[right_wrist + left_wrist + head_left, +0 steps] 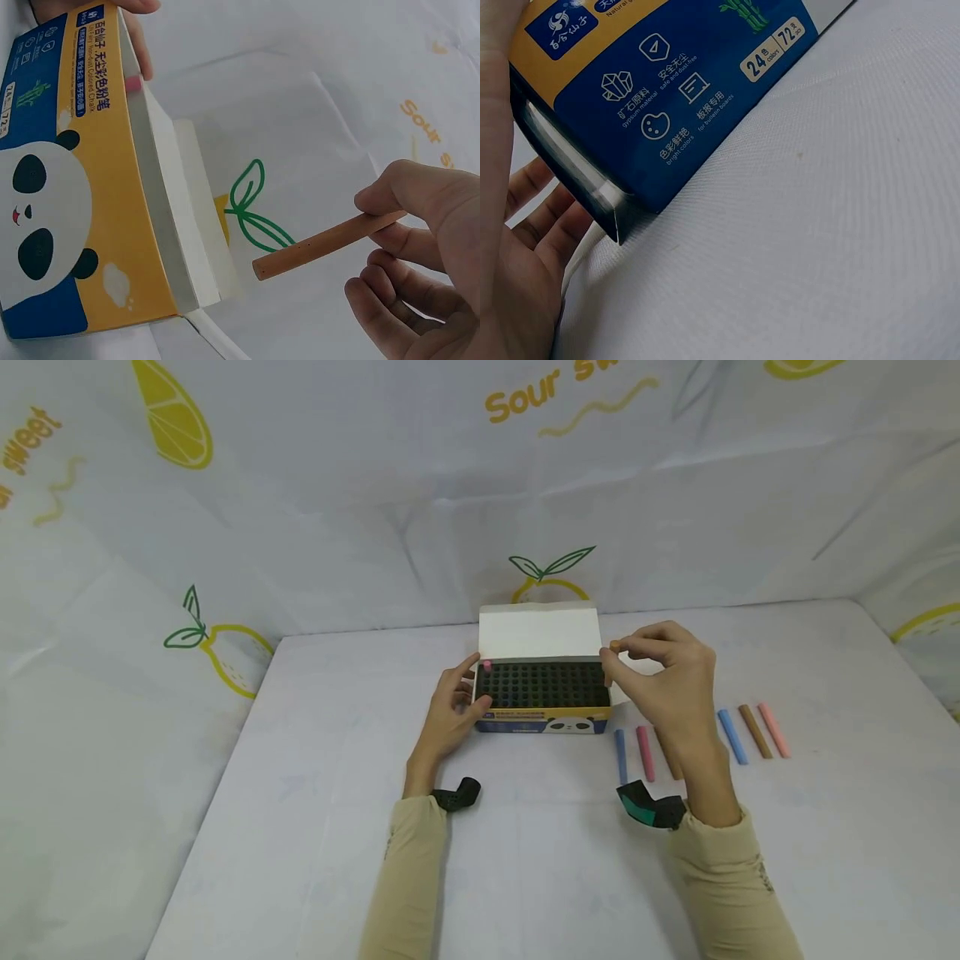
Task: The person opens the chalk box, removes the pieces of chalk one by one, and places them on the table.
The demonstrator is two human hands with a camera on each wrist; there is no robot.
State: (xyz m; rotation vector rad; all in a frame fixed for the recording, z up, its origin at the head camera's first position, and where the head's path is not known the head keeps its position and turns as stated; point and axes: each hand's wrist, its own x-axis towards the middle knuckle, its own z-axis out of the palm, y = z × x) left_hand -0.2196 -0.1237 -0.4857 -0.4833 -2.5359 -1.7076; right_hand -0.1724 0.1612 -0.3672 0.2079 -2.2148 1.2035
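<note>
Brown chalk (322, 244) pinched in right hand (663, 681), above box (543, 697)

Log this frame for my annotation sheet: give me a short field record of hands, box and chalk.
left hand: holds the left end of the chalk box
right hand: pinches an orange-brown chalk stick beside the box's right end
box: lid open, dark slot grid, one pink chalk in the back left corner
loose chalk sticks: on the table, right of the box
</note>
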